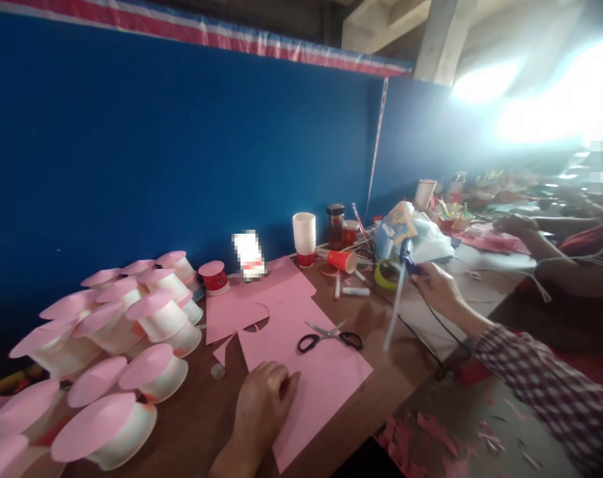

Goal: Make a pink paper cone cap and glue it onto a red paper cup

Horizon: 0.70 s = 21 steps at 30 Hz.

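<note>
My left hand [267, 405] rests on a large pink paper sheet [326, 398], its fingers curled in and nothing seen in them. My right hand [438, 289], in a checked sleeve, is closed around a blue glue gun [406, 251]. A long, pale glue stick [395, 318] slants down from the gun, and a dark cord hangs below the hand. Black-handled scissors [330, 337] lie with blades parted on the pink paper. Left of my left hand stand many paper cups [164, 318], topped with pink paper cones [152, 304].
Behind the paper are stacked white cups [304, 232], a dark jar [335, 222], a tipped orange cup [341, 261], markers [355, 291] and yellow-green tape [387, 275]. A plastic bag [425, 236] lies beyond the gun. Another person's hand [517, 226] is at far right. Paper scraps [420, 435] litter the floor.
</note>
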Tool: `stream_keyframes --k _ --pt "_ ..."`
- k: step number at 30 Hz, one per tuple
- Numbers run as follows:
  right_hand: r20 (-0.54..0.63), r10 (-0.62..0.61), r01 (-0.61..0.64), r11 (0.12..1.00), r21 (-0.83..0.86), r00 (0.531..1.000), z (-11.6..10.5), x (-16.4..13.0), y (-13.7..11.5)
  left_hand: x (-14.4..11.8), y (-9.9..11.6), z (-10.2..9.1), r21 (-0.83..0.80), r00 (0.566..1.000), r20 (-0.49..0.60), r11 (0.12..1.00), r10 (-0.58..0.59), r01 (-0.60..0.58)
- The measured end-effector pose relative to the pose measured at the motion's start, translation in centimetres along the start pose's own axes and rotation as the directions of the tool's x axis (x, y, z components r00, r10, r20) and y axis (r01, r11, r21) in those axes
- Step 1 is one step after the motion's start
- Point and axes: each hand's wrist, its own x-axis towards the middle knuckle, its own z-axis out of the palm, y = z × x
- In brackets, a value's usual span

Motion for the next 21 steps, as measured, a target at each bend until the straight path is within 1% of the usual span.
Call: stream_keyframes --k 3,5,7,10,13,15,17,21 --pt "0.007 -0.004 0.004 1.000 0.025 1.000 -1.4 -0.2 -0.9 -0.1 -0.1 0.1 0.017 1.000 -0.010 1.000 0.010 -0.010" --pt "0.000 0.006 -0.006 1.000 0.015 1.000 -2.4 -1.1 -0.8 -0.1 -0.1 0.1 0.023 1.000 -0.012 1.000 0.014 -0.013" --pt "-0.017 0.025 -0.026 0.999 -0.019 1.000 -3.3 -2.7 -0.2 0.0 0.0 0.1 0.019 1.000 -0.013 1.000 0.011 -0.011" --pt "-0.009 0.067 -0.068 0.992 -0.104 0.998 -4.4 -5.1 1.5 0.0 0.2 -0.1 0.002 1.000 -0.004 1.000 0.002 -0.002" --pt "0.073 0.163 -0.135 0.946 -0.294 0.984 -5.4 -6.4 3.3 0.1 0.3 -0.3 -0.008 1.000 0.016 1.000 -0.008 0.008" --pt "0.145 0.243 -0.169 0.902 -0.397 0.959 -5.9 -6.3 4.1 0.2 0.3 -0.3 -0.011 1.000 0.023 1.000 -0.009 0.009" --pt "0.206 0.297 -0.180 0.876 -0.446 0.932 -6.1 -5.7 4.6 0.2 0.3 -0.2 -0.011 1.000 0.026 1.000 -0.008 0.008" --pt "0.264 0.332 -0.176 0.860 -0.479 0.906 -5.5 -3.8 4.8 0.1 0.1 0.0 -0.011 0.999 0.034 1.000 -0.014 0.015"
